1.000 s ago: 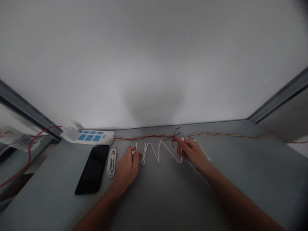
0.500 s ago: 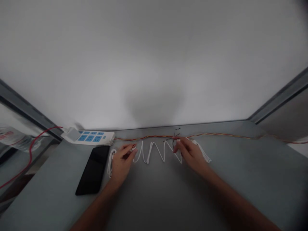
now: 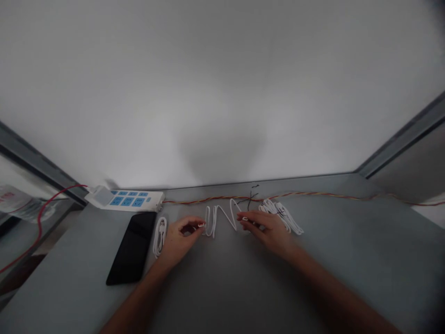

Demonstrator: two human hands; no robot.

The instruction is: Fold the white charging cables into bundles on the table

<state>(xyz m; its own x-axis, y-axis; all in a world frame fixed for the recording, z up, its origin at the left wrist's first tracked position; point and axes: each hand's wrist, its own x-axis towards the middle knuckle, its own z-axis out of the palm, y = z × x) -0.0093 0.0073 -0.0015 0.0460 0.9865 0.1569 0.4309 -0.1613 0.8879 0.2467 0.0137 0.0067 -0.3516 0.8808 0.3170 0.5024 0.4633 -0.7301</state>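
A white cable lies in zigzag loops on the grey table between my hands. My left hand pinches one end of it, a small connector, between thumb and fingers. The other end is pinched in my right hand, at the right side of the loops. Left of my left hand lies a coiled white cable. More bundled white cables rest just behind and right of my right hand. Thin black ties lie behind the loops.
At the left are a black phone and a white power strip with blue sockets and a plugged-in adapter. A twisted red and yellow wire runs along the back by the wall. A plastic bottle is at the far left.
Both hands have moved toward each other, the right one further, and the zigzag cable is drawn closer together. The bundled cables beside my right hand are now more exposed.
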